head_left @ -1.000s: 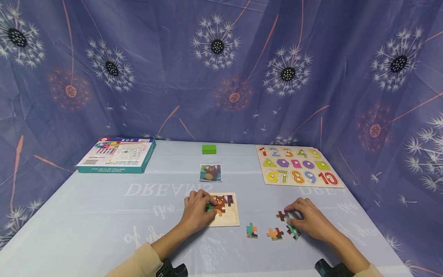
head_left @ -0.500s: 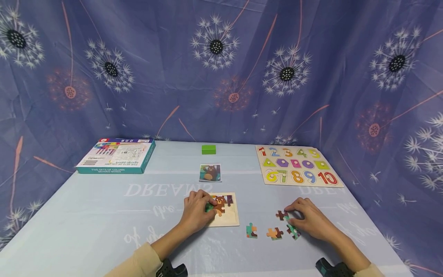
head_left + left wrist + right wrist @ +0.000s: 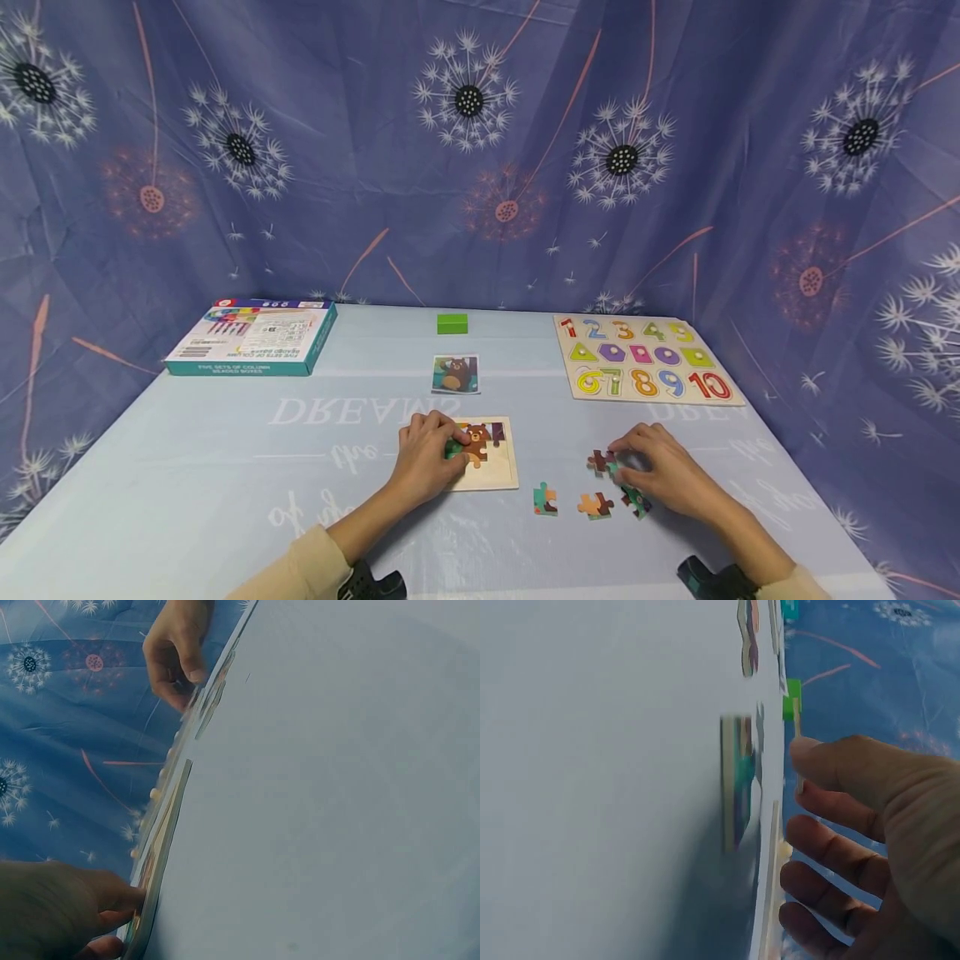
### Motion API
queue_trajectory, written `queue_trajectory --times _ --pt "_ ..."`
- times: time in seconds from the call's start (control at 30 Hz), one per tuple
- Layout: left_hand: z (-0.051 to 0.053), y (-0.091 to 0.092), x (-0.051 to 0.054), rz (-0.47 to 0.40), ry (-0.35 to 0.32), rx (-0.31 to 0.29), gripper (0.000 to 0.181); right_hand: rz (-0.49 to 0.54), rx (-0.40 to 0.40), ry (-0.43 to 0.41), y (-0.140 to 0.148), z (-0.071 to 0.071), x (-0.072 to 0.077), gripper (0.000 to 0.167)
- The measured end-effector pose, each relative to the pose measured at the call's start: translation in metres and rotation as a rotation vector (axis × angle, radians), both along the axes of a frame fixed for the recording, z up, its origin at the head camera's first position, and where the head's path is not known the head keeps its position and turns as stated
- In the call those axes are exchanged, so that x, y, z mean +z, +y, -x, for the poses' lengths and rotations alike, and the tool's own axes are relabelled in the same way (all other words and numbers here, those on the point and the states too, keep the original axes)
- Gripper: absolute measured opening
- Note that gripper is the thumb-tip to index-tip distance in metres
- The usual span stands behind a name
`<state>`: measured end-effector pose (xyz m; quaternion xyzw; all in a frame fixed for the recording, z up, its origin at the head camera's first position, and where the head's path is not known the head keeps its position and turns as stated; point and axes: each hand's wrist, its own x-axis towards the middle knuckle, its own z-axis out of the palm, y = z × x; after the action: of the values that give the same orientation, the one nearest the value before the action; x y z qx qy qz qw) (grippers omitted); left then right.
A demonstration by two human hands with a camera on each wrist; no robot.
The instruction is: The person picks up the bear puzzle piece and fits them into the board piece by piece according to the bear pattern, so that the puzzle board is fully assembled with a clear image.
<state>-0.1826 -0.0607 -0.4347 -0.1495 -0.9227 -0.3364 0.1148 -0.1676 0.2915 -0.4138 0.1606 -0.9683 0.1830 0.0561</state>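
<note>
My left hand point(image 3: 426, 454) holds the left side of a wooden puzzle board point(image 3: 501, 477), with curled fingers and thumb covering part of it. A bear picture point(image 3: 477, 437) is partly assembled in its frame. Between my right hand's point(image 3: 663, 471) thumb and index finger is a brown-and-green jigsaw piece point(image 3: 600, 462). The right wrist view has this pinched piece point(image 3: 798, 712) edge-on, raised off the table. Below that hand lies a dark green piece point(image 3: 637, 502), partly hidden by the fingers. An orange-brown piece point(image 3: 596, 506) and a teal piece point(image 3: 545, 500) lie further left.
Behind the board is a small bear picture card point(image 3: 455, 375), then a green block point(image 3: 452, 324). A number-and-shape board point(image 3: 648, 360) lies at the back right. At the back left sits a flat teal-edged box point(image 3: 251, 340). A dandelion-patterned curtain point(image 3: 345, 167) hangs behind the table.
The right hand has shifted slightly left and up, carrying the brown-and-green jigsaw piece with it. My left hand stays in place on the puzzle board.
</note>
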Motion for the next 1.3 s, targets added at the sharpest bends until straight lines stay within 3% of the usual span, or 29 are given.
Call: queue_trajectory --times 0.3,0.6,0.83,1.07,1.3 --pt "0.0 0.0 0.0 0.009 -0.006 -0.003 0.009 0.05 0.047 0.029 -0.022 0.002 0.006 0.026" --pt "-0.001 0.0 0.0 0.006 -0.008 -0.006 0.009 0.074 0.048 -0.005 -0.043 0.009 0.004 0.026" --pt "-0.001 0.0 0.0 -0.001 -0.008 -0.007 0.009 0.075 0.067 0.02 -0.06 0.013 0.006 0.027" --pt "0.0 0.0 0.0 -0.001 -0.006 -0.004 0.009 0.091 0.047 -0.037 -0.08 0.016 0.01 0.027" --pt "0.0 0.0 -0.001 0.0 0.0 -0.001 0.009 0.096 0.066 -0.01 -0.095 0.02 0.009 0.027"
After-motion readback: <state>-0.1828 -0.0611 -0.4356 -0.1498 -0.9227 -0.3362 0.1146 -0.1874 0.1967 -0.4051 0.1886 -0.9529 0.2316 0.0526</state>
